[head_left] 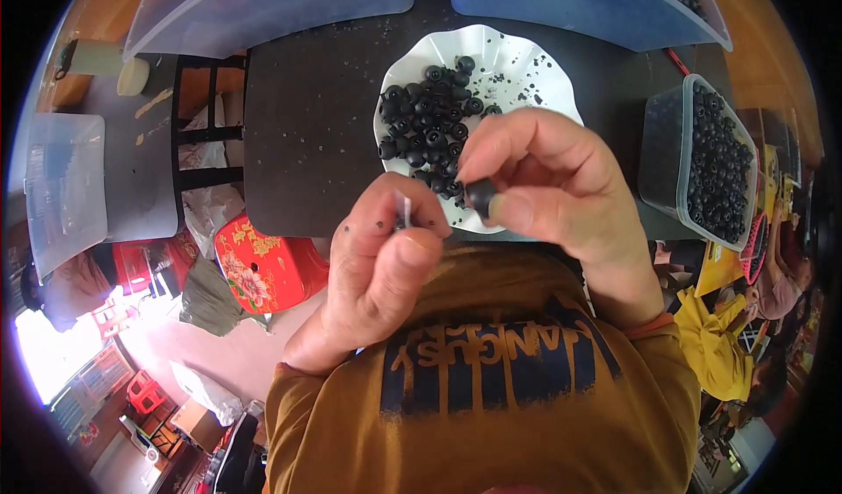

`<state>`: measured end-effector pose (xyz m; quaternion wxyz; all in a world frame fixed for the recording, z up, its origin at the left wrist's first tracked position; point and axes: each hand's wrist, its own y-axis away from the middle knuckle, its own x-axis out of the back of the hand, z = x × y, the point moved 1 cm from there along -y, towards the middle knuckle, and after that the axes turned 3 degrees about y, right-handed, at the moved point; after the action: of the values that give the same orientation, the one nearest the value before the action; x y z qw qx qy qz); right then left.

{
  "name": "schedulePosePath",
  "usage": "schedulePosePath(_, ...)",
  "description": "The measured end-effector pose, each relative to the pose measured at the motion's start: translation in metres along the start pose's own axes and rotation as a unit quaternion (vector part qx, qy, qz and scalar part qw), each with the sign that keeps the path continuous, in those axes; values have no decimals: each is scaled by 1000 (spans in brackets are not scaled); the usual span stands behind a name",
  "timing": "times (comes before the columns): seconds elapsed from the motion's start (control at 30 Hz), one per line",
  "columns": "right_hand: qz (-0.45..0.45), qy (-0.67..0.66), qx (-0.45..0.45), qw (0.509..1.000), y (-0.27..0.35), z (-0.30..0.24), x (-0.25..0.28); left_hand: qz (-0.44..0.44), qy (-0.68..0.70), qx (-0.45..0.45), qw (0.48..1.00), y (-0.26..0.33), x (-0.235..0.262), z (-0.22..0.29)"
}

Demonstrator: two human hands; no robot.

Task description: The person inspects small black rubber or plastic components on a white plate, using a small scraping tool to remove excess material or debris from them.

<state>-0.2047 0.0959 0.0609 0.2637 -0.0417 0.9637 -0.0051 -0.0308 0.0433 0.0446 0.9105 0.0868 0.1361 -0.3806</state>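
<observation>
My right hand [561,196] pinches a small black rubber cap [480,195] between thumb and forefinger. My left hand [386,261] pinches a thin white pin-like piece [407,211] close beside the cap. Both hands hover over the near edge of a white scalloped plate [535,64] that holds a heap of several black rubber caps [425,117] on a dark table [307,125].
A clear tub [706,165] full of black caps stands at the right. Two large translucent bins [263,3] sit at the back. A red flowered stool [263,266] and a clear empty box [61,187] are at the left, below table level.
</observation>
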Motion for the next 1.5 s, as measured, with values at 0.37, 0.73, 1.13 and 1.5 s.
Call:
schedulePosePath(0.37, -8, -94, -60, 994, 12, 11, -13, 6, -224, -162, 961, -11, -8, -1)
schedulePosePath(0.73, 3, -36, -21, 999, 14, 28, -5, 20, -306, -169, 937, -10, -11, -1)
schedulePosePath(1.13, 15, -125, -13, 992, 12, 31, -10, 13, -338, -153, 929, -10, -9, 0)
schedulePosePath(1.5, 21, -132, -47, 990, 14, 31, -10, 19, -352, -155, 923, -10, -10, -2)
